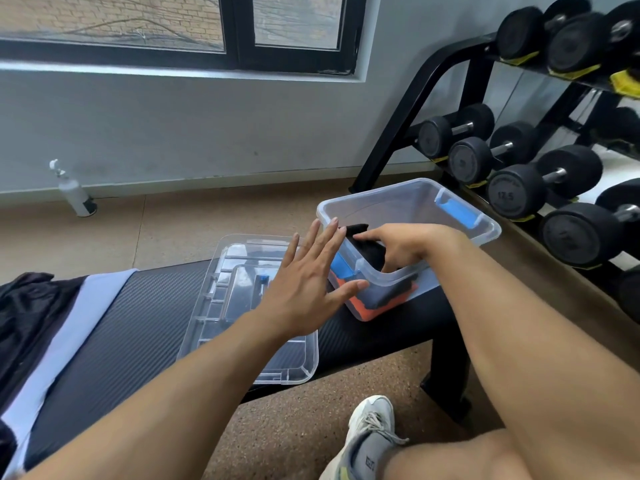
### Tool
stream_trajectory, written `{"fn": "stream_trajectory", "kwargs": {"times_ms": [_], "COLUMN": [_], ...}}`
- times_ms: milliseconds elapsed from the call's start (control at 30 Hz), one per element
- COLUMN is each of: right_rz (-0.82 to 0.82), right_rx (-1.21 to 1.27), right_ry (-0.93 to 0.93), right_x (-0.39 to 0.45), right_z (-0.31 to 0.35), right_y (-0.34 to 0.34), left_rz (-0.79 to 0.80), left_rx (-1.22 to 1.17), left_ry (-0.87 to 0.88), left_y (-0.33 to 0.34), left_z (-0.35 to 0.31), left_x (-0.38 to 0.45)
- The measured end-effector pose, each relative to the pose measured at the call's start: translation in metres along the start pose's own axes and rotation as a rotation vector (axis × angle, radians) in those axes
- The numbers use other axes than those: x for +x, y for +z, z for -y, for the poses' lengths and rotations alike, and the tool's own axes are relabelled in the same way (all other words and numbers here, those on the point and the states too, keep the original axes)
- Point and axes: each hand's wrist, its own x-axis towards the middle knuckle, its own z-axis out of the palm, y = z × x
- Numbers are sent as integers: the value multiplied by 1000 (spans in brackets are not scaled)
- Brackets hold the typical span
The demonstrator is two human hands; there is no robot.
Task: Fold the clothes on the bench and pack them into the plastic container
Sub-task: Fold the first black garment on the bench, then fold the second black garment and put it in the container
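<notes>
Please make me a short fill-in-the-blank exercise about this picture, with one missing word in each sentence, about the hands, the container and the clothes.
1. The right hand reaches into the clear plastic ____ on the bench.
2. The left hand, fingers spread, presses the outside ____ of it.
3. The transparent lid lies on the bench, to the ____ of the box.
4. Under the black garment lies an ____ one.

Missing words: container; wall; left; orange.

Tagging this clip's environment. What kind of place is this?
Most likely a gym or home workout room: a rack of black dumbbells on the right, a padded workout bench in front, and speckled rubber-like flooring.
</notes>
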Motion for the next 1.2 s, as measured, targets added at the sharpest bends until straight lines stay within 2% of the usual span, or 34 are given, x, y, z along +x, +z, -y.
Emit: {"fn": "stream_trajectory", "kwargs": {"times_ms": [300, 433, 533, 667, 900, 1200], "right_rz": [-126, -579, -699, -631, -471, -281], "right_rx": [37, 123, 144, 74, 4, -56], "right_ry": [-36, -114, -298, -468, -630, -841], "right_x": [-19, -33, -25, 3, 40, 51], "right_z": [17, 30, 64, 125, 225, 350], "right_y": [-19, -44, -42, -13, 34, 79], "left_rz": [-26, -46, -62, -62, -5, -137], "left_rx": [24, 21, 58, 128, 285, 174], "left_ry": [-4, -111, -203, -370, -708, -1200], "left_y": [-3, -14, -29, -52, -93, -158], "left_z": [15, 28, 43, 72, 137, 176], "left_x": [-6, -14, -28, -57, -136, -221]}}
